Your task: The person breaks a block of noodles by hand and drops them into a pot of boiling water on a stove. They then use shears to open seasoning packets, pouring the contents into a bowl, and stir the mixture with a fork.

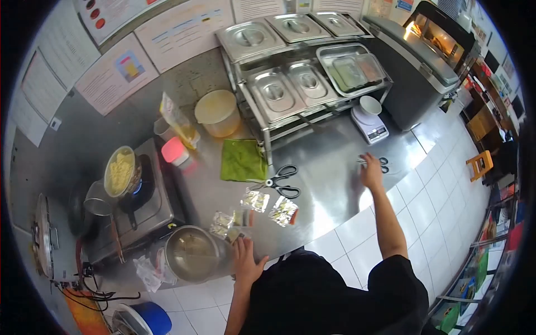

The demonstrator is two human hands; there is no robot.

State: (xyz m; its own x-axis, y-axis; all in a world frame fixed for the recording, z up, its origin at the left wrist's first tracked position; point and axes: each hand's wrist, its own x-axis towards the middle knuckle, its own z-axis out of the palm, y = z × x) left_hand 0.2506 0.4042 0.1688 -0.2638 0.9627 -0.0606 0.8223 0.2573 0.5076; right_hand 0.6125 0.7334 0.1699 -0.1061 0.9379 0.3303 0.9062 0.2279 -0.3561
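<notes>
My right hand [370,172] reaches to the right side of the steel counter. Its fingers are closed over a small pair of scissors [384,164] with dark handle loops. At the counter's front edge, my left hand [247,261] lies with thumb apart and fingertips touching or right beside a small sachet [237,235]. Close by are torn silver foil packets, one [222,223] near that hand, another [255,200] farther back and a third [284,211] to the right. Larger black-handled scissors [282,182] lie behind them, partly open.
A pan of noodles [121,172] sits on the lit gas stove [146,192]. Around the counter are a steel pot [191,254], green cloth [244,161], pink-lidded jar [177,152], plastic tub [219,114], rack of lidded steel trays [276,97], and a scale [369,124] holding a white bowl [370,105].
</notes>
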